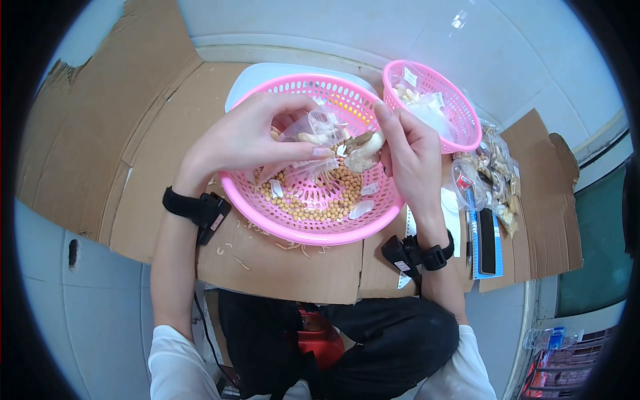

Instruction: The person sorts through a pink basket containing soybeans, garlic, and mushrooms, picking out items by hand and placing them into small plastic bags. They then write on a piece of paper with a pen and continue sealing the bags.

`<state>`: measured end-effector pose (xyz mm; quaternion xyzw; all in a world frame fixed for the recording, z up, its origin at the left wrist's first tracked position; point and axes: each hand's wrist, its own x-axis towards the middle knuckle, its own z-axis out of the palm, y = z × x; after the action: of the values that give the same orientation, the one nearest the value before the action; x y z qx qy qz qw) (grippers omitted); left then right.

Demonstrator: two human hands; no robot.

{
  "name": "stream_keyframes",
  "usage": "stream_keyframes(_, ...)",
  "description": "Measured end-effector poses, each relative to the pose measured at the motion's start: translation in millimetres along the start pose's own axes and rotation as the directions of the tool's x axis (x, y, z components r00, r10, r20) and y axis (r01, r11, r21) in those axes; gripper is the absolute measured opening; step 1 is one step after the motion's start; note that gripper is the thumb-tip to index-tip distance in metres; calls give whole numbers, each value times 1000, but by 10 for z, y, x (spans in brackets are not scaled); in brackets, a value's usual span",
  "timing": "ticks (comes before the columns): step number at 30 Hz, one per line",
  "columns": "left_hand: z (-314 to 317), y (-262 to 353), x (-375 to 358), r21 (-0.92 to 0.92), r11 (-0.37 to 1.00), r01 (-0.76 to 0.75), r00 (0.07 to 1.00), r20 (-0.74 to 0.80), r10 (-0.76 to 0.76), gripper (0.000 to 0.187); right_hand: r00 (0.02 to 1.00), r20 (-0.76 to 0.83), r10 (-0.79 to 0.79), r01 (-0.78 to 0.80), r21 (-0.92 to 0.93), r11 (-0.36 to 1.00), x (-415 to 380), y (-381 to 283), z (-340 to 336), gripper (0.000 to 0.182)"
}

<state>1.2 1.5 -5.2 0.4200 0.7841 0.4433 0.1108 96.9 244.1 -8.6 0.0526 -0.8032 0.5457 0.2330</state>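
My left hand point(263, 130) is closed on a clear plastic bag point(320, 127), thumb and fingers pinching it above a pink basket point(310, 237). Some pale pieces show through the plastic. Opposite it, my right hand point(415, 150) is closed, thumb raised, on a brown-and-white piece point(365, 152) whose kind I cannot tell. The two hands are a short way apart, with both held things between them. Below lie many round tan beans point(327, 210) in the basket, with small white labels point(361, 209) and thin pale strips among them.
A smaller pink basket point(467, 143) with bagged white items stands at the back right. Filled clear bags point(497, 170) lie farther right, near a phone point(488, 241) on a blue notebook point(477, 265). Thin pale strips are scattered on the cardboard point(280, 273) before the large basket.
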Motion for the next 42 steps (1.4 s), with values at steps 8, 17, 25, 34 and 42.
stream_keyframes(8,2,-12,-6,3,999,-40,999,-16,40,58,1000,8,-5,4,64,998,6,13,-24,39)
stream_keyframes(17,11,78,-34,11,999,-37,999,13,37,58,992,-40,-119,124,192,973,23,53,-25,23)
stream_keyframes(25,19,30,-33,5,998,-59,998,3,59,59,983,29,-183,172,228,958,14,47,21,15)
stream_keyframes(34,13,61,-22,-11,999,-53,998,41,54,55,953,191,-235,238,6,971,-22,19,-9,14)
stream_keyframes(42,24,2,-34,11,993,-113,993,26,113,59,923,299,-242,282,-100,954,-39,-51,11,15)
